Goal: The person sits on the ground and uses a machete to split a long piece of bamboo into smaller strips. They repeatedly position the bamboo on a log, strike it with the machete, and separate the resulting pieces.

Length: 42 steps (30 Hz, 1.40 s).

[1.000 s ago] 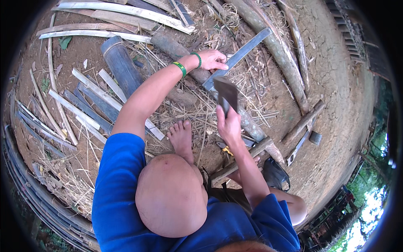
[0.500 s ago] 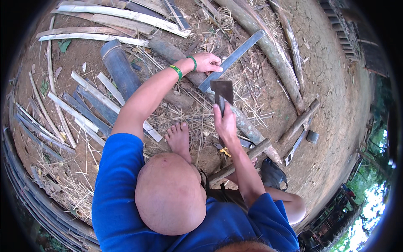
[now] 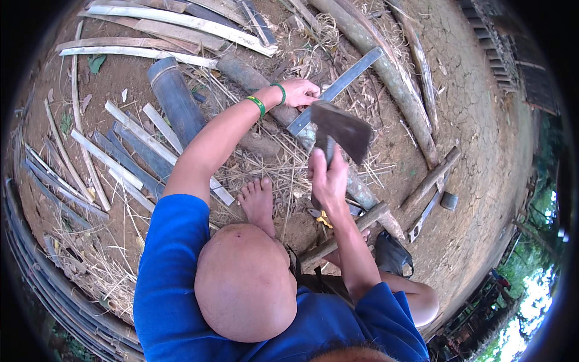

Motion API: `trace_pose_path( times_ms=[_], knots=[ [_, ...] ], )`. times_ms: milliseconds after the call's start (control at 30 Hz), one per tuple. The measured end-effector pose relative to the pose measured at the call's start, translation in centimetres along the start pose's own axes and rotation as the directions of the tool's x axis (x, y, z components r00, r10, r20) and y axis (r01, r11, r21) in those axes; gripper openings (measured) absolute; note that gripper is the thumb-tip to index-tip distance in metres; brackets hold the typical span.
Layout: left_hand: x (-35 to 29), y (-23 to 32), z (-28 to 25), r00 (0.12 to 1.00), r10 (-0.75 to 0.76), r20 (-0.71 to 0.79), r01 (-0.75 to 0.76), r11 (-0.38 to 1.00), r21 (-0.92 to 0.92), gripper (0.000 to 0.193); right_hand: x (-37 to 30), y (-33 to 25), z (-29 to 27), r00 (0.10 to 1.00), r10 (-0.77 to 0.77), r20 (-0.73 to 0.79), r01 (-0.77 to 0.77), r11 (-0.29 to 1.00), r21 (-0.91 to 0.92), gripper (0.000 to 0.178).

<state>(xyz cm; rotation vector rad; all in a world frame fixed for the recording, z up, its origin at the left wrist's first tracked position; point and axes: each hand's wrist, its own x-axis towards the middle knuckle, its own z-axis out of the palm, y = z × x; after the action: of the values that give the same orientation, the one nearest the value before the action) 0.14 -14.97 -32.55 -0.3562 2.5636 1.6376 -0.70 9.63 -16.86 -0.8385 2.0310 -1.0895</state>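
Left hand (image 3: 300,92): narrow, holding dark strip (image 3: 351,75)
Right hand (image 3: 330,178): wrapped around hatchet (image 3: 344,128), raised close to strip
Strip: slanting away, from over log (image 3: 360,190) to thicker log (image 3: 395,84)

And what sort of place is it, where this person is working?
It looks like an outdoor work yard, perhaps for bamboo: there is bare, cracked earth, pale split strips lie scattered to the left, and a long log rests on the ground.
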Motion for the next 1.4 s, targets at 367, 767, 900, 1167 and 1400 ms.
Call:
trace_pose_path(
  times_ms=[367, 767, 900, 1167, 1400],
  knots=[
    [-0.3, 0.5, 0.3, 0.997, -0.051, 0.051, 0.058, 0.987, -0.148, 0.041, -0.2, 1.3, -1.2, 0.982, 0.19, 0.005, -0.186, 0.97, -0.157, 0.036],
    [0.1, -0.1, 0.1, 0.999, -0.037, 0.028, 0.041, 0.99, -0.134, 0.042, -0.1, 1.2, -0.6, 0.998, -0.042, 0.04, 0.05, 0.969, -0.242, 0.04],
    [0.1, 0.5, 0.3, 0.998, -0.036, 0.051, 0.041, 0.993, -0.109, 0.042, 1.4, 3.2, -0.2, 0.976, 0.103, 0.193, 0.011, 0.858, -0.514, 0.045],
    [0.4, 1.6, -0.5, 0.996, -0.088, 0.024, 0.088, 0.996, 0.017, 0.039, 1.3, 4.7, -1.6, 0.973, 0.163, 0.163, -0.076, 0.894, -0.441, 0.048],
    [-9.1, 4.2, -1.5, 0.585, 0.261, -0.768, 0.109, 0.913, 0.393, 0.027, 3.7, 12.9, -8.3, 0.977, 0.011, -0.211, -0.117, 0.859, -0.498, 0.04]
  ],
)
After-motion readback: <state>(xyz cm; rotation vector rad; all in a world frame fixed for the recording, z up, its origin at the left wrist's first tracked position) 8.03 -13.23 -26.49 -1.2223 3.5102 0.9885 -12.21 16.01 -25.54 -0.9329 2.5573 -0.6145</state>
